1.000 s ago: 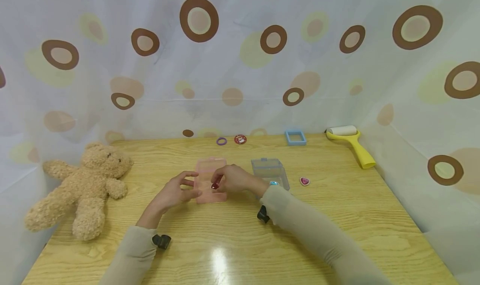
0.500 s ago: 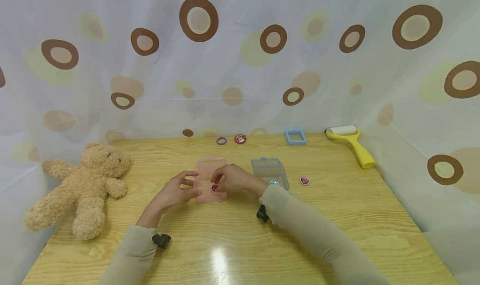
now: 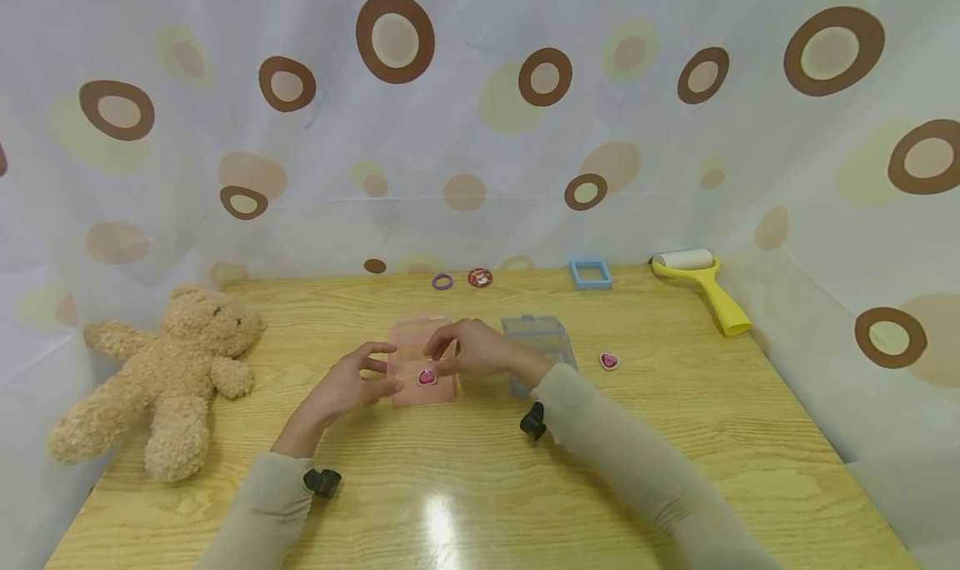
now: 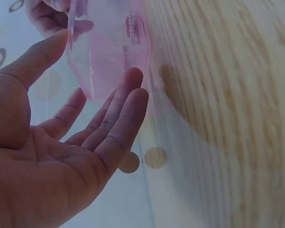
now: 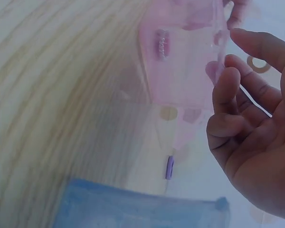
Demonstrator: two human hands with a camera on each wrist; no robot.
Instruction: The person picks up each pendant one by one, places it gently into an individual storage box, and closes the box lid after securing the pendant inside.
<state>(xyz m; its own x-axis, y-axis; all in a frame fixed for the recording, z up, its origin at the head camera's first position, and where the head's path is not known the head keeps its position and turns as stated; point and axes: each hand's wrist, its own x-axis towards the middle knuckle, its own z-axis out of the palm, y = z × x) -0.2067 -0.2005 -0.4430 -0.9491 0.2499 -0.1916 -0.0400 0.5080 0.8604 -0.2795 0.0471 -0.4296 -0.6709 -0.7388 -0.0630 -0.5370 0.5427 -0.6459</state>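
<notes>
A see-through pink box (image 3: 405, 397) stands on the wooden table, its lid folded back. Inside lies a pink heart-shaped gem (image 3: 427, 377) with a pale beaded edge, seen edge-on through the wall in both wrist views. My left hand (image 3: 347, 387) is at the box's left side, fingers relaxed and spread, fingertips right at its wall. Over the right side of the box is my right hand (image 3: 480, 352), fingers loosely bent and holding nothing, fingertips close to the rim. A clear bluish box (image 3: 531, 327) with a raised lid stands to the right, partly covered by my right wrist.
Another pink heart gem (image 3: 610, 361) lies right of the bluish box. Along the back are a purple ring (image 3: 442, 282), a red round disc (image 3: 480, 278), a light blue square frame (image 3: 591, 284) and a yellow-handled lint roller (image 3: 716, 297). A teddy bear (image 3: 176, 374) lies left.
My right fingers have let go of the heart gem, which now rests in the pink box. That hand has shifted slightly right and up, its wrist now covering the blue gem. My left hand stays put.
</notes>
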